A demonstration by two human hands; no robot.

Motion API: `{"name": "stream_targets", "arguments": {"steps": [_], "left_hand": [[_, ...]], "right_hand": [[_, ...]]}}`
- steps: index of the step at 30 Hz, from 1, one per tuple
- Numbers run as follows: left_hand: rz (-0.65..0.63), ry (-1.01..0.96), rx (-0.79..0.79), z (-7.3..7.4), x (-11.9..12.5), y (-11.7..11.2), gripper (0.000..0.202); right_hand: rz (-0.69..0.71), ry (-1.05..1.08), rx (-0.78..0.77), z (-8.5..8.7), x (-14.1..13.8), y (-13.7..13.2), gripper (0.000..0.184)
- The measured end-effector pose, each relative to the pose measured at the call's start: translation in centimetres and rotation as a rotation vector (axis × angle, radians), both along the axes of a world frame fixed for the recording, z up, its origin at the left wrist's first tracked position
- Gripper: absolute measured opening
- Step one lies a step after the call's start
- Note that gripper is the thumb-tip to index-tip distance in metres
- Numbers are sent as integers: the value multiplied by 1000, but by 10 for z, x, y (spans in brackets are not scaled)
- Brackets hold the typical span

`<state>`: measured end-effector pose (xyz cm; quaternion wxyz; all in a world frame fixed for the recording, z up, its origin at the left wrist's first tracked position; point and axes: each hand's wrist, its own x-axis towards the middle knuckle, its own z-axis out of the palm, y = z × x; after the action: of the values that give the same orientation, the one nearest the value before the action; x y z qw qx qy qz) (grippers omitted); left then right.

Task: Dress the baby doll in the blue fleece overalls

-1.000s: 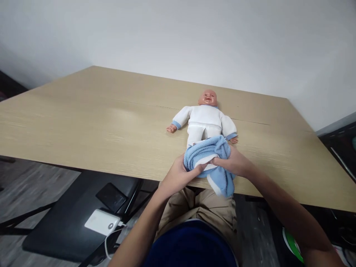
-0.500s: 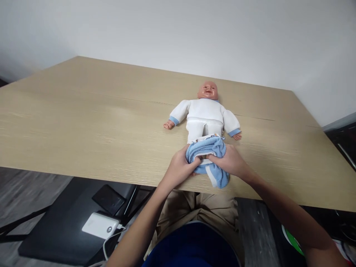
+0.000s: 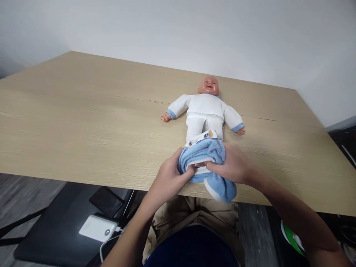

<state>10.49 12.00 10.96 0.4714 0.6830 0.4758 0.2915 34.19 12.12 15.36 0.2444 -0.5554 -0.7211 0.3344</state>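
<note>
A pale wall (image 3: 178, 33) rises behind a wood-topped bench (image 3: 97, 141), where a doll (image 3: 205, 104) in white lies face up, head away from the person. Blue fleecy clothing (image 3: 205, 149) lies bunched over its lower legs, close to the bench's near edge. The left hand (image 3: 171, 170) and right hand (image 3: 237, 165) pinch its white-trimmed opening from either side, thumbs on top, other fingers mostly hidden. A skin-toned bit shows inside; whether it is a doll's foot or a fingertip, I cannot tell.

The bunched folds could snag on a foot, or the opening close up, if one thumb slipped. Pulling hard towards the body might drag the doll along, since neither hand holds it. The loose blue flap (image 3: 221, 187), down at the edge, could catch there or twist.

Compared with half a second ago, that flap sits lower, nearer the edge, and more of the printed white patch (image 3: 204, 137) shows at the top.
</note>
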Motion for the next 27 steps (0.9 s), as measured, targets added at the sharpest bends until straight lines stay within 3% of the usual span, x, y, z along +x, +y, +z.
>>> {"name": "stream_targets", "arguments": {"steps": [7, 12, 20, 27], "left_hand": [[-8, 215, -43, -17, -7, 0, 24], [-25, 265, -45, -16, -8, -3, 21], [-87, 286, -16, -26, -9, -4, 22], [-113, 220, 49, -29, -12, -9, 16]], "right_hand": [[97, -116, -36, -23, -2, 13, 14], [133, -189, -9, -27, -8, 9, 17], [37, -369, 5, -28, -21, -1, 40], [121, -322, -31, -28, -16, 2, 27]]}}
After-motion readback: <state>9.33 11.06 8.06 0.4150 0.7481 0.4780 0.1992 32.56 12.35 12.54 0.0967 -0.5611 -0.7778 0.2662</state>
